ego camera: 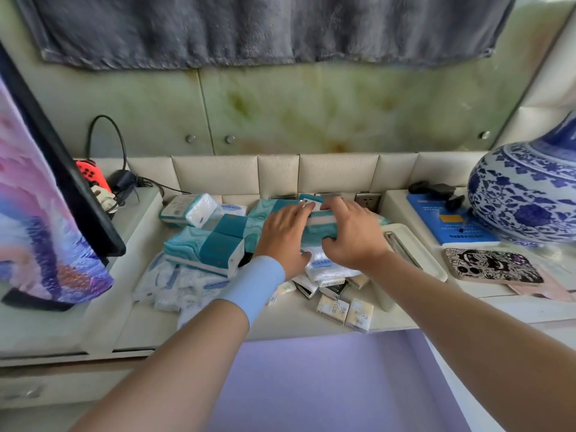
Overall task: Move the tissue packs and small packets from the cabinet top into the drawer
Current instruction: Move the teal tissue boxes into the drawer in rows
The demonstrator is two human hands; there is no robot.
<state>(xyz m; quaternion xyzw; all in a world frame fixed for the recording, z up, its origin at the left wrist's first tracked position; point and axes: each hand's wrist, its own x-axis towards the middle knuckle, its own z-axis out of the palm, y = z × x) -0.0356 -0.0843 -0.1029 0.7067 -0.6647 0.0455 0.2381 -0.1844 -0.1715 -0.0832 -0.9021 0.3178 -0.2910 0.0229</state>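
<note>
**Hands Clamp Teal Tissue Pack point(315, 233) at Both Ends**

**Head view.**

1. Left hand point(282, 235), with a blue wristband point(255, 285), covers the pack's 9 o'clock end. Its fingers lie over the top face and the thumb tucks against the near edge.
2. Right hand point(349, 235) covers the 3 o'clock end. Its fingers curve over the far edge and the thumb presses the near side.
3. Both hands grip the one pack.
4. Both forearms enter from 6 o'clock and converge on the pack, wrists nearly straight.

**Location of the pack.** It sits at frame centre, on top of a pile in the sunken middle bay between two raised counter point(137, 219) sections. This bay is judged to be the open drawer, though that cannot be confirmed.

**Reason for the hold.** The pack is wide and looks soft, so gripping it at both ends probably prevents sagging and lets it be squared against its neighbours.

**Adjacent items.**
- More teal packs point(212, 244) lie at 9 o'clock of the held pack.
- White tissue packs point(174, 285) lie at 7 o'clock.
- Small packets point(346, 313) lie at 6 o'clock, near the front edge.
- A phone point(492, 266) and a vase point(526, 188) stand at 3 o'clock, well apart.
</note>
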